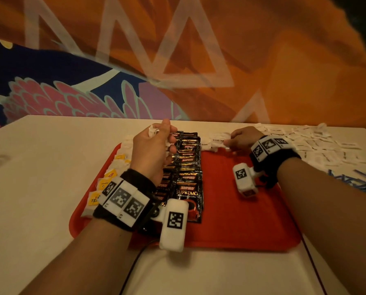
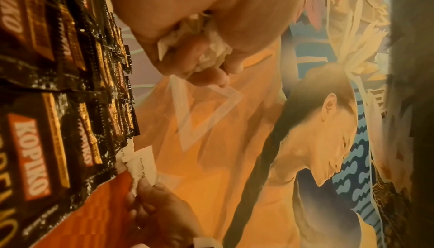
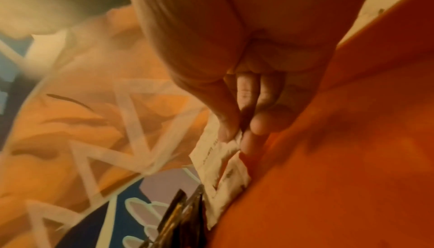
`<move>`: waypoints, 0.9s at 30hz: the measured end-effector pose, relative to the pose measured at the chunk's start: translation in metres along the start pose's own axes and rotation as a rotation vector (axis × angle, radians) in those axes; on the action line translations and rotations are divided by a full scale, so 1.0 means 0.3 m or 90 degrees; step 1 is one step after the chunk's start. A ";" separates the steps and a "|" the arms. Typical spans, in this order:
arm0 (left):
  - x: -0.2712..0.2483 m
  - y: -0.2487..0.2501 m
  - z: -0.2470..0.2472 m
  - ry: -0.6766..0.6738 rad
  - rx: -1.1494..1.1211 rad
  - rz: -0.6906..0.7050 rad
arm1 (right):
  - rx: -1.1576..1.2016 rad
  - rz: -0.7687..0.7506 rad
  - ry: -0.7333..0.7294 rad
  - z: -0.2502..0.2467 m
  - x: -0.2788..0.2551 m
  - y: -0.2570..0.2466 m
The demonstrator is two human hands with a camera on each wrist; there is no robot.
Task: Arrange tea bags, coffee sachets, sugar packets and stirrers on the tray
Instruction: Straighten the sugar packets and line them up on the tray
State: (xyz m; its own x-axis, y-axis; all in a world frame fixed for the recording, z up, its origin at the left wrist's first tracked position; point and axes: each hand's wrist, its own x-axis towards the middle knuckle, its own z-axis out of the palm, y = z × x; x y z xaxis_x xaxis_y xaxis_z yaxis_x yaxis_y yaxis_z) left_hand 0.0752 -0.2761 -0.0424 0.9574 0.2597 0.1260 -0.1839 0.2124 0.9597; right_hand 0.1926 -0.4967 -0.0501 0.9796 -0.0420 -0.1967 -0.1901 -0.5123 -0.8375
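The right hand [image 1: 241, 138] has its grip narrowed to a pinch: thumb and fingertips [image 3: 229, 131] hold the near end of a white brown-sugar packet [image 3: 215, 157] at the far rim of the red tray [image 1: 241, 209], just right of the coffee. The packet's long axis runs roughly along that far rim, and it lies end-on to another packet or two already there, which touch the black coffee sachets [image 1: 188, 177] stacked in a column down the tray's middle. The left hand [image 1: 154, 150] hovers above the far end of that column, fingers curled around a crumpled bunch of white packets [image 2: 206, 47]; how many I cannot tell. So the sugar row looks to be growing rightward from the coffee, and the right hand is the nearer one for it. The loose supply of sugar packets [image 1: 318, 143] is scattered on the table [image 1: 39, 188] beyond the right wrist, with the blue stirrers [image 1: 360, 182] further out at the right edge, not yet on the tray. Tea bags [image 1: 109, 177] with yellow tags line the tray's left side. The right half of the tray is where I would expect the next packets to go.
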 end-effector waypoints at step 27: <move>0.016 -0.005 -0.013 -0.008 -0.052 -0.010 | -0.558 -0.059 0.039 0.055 0.084 -0.062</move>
State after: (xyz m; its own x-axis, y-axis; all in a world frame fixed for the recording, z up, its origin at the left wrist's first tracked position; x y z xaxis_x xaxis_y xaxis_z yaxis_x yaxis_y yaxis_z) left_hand 0.0792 -0.2716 -0.0442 0.9632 0.2432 0.1146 -0.1855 0.2925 0.9381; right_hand 0.2197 -0.4739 -0.0480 0.9951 -0.0012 -0.0984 -0.0162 -0.9882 -0.1520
